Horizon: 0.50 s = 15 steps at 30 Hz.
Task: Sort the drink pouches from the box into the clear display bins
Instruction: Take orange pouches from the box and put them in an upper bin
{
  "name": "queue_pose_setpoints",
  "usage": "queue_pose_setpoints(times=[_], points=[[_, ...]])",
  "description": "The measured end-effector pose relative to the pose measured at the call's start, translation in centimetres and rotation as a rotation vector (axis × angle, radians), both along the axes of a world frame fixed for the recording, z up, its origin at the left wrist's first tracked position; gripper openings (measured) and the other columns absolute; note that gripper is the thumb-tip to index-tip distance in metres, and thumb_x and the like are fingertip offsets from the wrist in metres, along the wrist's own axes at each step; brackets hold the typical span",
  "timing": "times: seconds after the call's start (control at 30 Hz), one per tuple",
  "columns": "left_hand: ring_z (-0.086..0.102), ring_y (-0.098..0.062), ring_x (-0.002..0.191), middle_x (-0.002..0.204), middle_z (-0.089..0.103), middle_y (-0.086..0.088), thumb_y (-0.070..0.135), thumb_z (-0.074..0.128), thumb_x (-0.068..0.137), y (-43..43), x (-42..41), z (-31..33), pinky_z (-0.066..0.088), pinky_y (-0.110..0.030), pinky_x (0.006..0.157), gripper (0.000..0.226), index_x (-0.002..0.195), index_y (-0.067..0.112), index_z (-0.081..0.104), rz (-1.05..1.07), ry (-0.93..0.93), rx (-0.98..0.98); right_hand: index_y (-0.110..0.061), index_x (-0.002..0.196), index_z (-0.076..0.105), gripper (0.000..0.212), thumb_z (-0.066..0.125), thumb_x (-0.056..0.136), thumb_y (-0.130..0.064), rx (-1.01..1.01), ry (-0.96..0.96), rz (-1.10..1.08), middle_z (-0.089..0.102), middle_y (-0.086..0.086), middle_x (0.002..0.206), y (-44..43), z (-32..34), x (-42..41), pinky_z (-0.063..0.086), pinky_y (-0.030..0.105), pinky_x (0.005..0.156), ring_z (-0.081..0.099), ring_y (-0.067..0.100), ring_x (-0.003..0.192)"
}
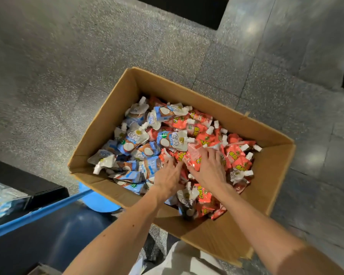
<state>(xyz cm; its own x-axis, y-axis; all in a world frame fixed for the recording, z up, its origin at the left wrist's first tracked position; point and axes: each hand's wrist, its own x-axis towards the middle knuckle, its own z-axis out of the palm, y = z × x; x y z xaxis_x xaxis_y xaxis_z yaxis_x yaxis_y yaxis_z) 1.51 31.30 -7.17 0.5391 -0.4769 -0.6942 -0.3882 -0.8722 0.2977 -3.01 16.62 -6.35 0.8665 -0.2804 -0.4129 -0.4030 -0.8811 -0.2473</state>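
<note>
Head view looks straight down into an open cardboard box (276,181) standing on a speckled grey floor (68,76), its flaps folded outward. Inside lies a loose heap of spouted drink pouches: blue-and-white pouches (135,139) fill the left half, red-orange pouches (238,155) fill the right half, and the two colours mix a little along the middle. Both bare forearms reach in from the bottom edge of the picture. Left hand (167,179) lies palm down on the heap near the middle, just where blue meets red, its fingers (179,165) spread and pressed among the pouches; whether they have closed on any one pouch cannot be told. Right hand (209,167) sits just beside it, touching or nearly touching, with its fingers (213,151) splayed flat over one red-orange pouch (195,157); they rest on top of it and are not curled around it. Several white caps stick up along the far right of the heap. At the lower left a blue bar (38,215) runs diagonally, with a round blue object (99,201) partly hidden under the near corner of the box. A clear bin (2,197) with pale packets inside shows at the left edge, well apart from the hands.
</note>
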Motion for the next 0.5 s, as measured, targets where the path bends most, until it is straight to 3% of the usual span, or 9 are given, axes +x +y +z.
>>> queue_pose_setpoints(times=[0.1, 0.2, 0.3, 0.37, 0.43, 0.5], points=[[0.037, -0.032, 0.133, 0.142, 0.027, -0.014, 0.050, 0.077, 0.078, -0.2, 0.1, -0.3, 0.045, -0.039, 0.104, 0.089, 0.145, 0.015, 0.029, -0.017, -0.004, 0.017, -0.007, 0.139, 0.044, 0.077, 0.053, 0.090, -0.066, -0.150, 0.094, 0.010, 0.048, 0.016, 0.135, 0.9, 0.3, 1.3, 0.038, 0.047, 0.104, 0.044, 0.034, 0.126], [0.035, -0.032, 0.132, 0.142, 0.027, -0.015, 0.049, 0.076, 0.078, -0.1, 0.2, 0.0, 0.042, -0.039, 0.105, 0.089, 0.145, 0.014, 0.030, -0.035, -0.037, 0.008, -0.003, 0.140, 0.038, 0.085, 0.064, 0.084, -0.060, -0.217, 0.187, 0.016, 0.045, 0.019, 0.137, 2.2, 0.4, 2.5, 0.037, 0.049, 0.103, 0.042, 0.036, 0.128], [0.027, -0.035, 0.140, 0.150, 0.025, -0.015, 0.052, 0.069, 0.084, 0.5, -0.1, 0.4, 0.028, -0.040, 0.114, 0.087, 0.145, 0.007, 0.028, -0.140, -0.112, 0.024, -0.003, 0.146, 0.025, 0.101, 0.074, 0.076, -0.058, -0.264, 0.247, 0.041, 0.041, 0.022, 0.138, 3.2, -0.3, 3.3, 0.040, 0.049, 0.098, 0.040, 0.038, 0.127], [0.031, -0.034, 0.140, 0.148, 0.034, -0.017, 0.054, 0.067, 0.085, 0.9, -0.4, 0.4, 0.025, -0.038, 0.116, 0.084, 0.141, 0.003, 0.030, -0.146, -0.069, 0.014, -0.004, 0.146, 0.026, 0.103, 0.077, 0.073, -0.057, -0.303, 0.258, 0.053, 0.042, 0.023, 0.136, 3.4, -0.8, 3.6, 0.042, 0.049, 0.094, 0.042, 0.038, 0.124], [0.044, -0.029, 0.128, 0.137, 0.044, -0.014, 0.044, 0.071, 0.087, 1.2, -0.7, 0.7, 0.033, -0.035, 0.107, 0.077, 0.139, 0.004, 0.031, -0.126, -0.032, 0.016, -0.005, 0.143, 0.029, 0.099, 0.078, 0.073, -0.055, -0.309, 0.267, 0.070, 0.043, 0.021, 0.134, 3.4, -1.0, 3.8, 0.043, 0.048, 0.092, 0.043, 0.037, 0.121], [0.044, -0.027, 0.121, 0.135, 0.041, -0.013, 0.027, 0.070, 0.090, 1.2, -1.0, 1.3, 0.035, -0.035, 0.104, 0.072, 0.142, 0.002, 0.027, -0.149, -0.055, 0.020, -0.005, 0.141, 0.030, 0.094, 0.079, 0.075, -0.051, -0.277, 0.277, 0.079, 0.043, 0.020, 0.134, 3.1, -0.9, 4.0, 0.044, 0.048, 0.091, 0.043, 0.037, 0.121]])
